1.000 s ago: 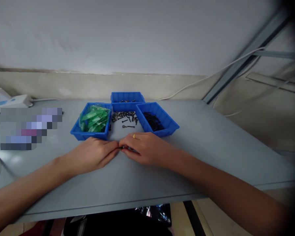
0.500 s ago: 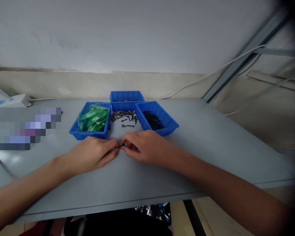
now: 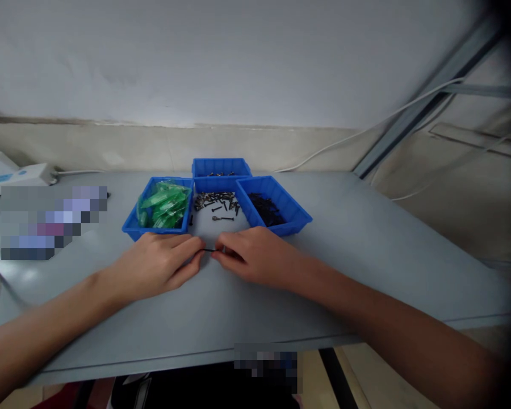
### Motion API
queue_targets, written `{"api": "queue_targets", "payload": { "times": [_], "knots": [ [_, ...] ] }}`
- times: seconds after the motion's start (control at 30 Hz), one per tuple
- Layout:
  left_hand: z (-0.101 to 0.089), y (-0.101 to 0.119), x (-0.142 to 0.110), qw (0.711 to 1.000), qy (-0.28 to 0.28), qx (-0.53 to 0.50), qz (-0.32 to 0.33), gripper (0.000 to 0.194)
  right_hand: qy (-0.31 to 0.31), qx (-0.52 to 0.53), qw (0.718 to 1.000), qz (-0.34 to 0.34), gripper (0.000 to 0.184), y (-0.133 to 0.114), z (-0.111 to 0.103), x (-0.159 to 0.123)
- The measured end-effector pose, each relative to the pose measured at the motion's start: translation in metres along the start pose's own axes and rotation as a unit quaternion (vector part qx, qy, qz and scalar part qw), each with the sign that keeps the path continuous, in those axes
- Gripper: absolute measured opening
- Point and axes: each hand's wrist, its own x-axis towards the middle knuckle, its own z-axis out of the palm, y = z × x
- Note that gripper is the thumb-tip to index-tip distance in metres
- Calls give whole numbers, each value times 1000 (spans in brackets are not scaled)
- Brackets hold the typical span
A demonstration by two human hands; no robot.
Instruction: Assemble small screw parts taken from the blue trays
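Observation:
A thin black screw [image 3: 209, 250] spans the small gap between my hands, just above the grey table [image 3: 221, 318]. My left hand [image 3: 164, 262] pinches one end of it with the thumb and fingertips. At the other end, the fingertips of my right hand [image 3: 255, 254] are closed around it, hiding that tip. Beyond my hands lies a scatter of loose screws [image 3: 226, 218], some with metal pieces on one end. To their right, a blue bin [image 3: 293, 216] holds many dark screw-like parts [image 3: 264, 209].
A blue bin [image 3: 153, 231] with green plastic bags [image 3: 166, 201] stands beyond my left hand. Another blue bin [image 3: 221, 167] at the back contains small metal parts. At the far left are a white power strip [image 3: 19, 175] and a blurred-out item [image 3: 53, 224].
The fingers of my right hand have closed over the screw's dark end, which showed before. More of its thin shaft is now visible between my hands.

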Motion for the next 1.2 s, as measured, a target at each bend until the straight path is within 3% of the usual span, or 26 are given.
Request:
{"api": "queue_targets", "payload": {
  "times": [0.2,0.37,0.6,0.8,1.0,1.2],
  "knots": [
    [0,2,0,999,18,8,48,24,-55,-9,998,-21,20,-2,4,3],
    [0,2,1,997,6,18,80,23,-63,-25,997,-29,23,-2,6,3],
    [-1,2,2,997,-16,32,68,28,-59,-26,998,-16,19,0,5,2],
    [2,-1,1,997,-62,34,21,27,-45,22,998,25,18,0,0,1],
    [6,0,3,996,-91,3,13,25,-33,77,996,1,9,0,-1,0],
    [7,0,2,995,-92,-6,24,23,-30,75,997,-7,14,-1,-1,0]
  ]
}}
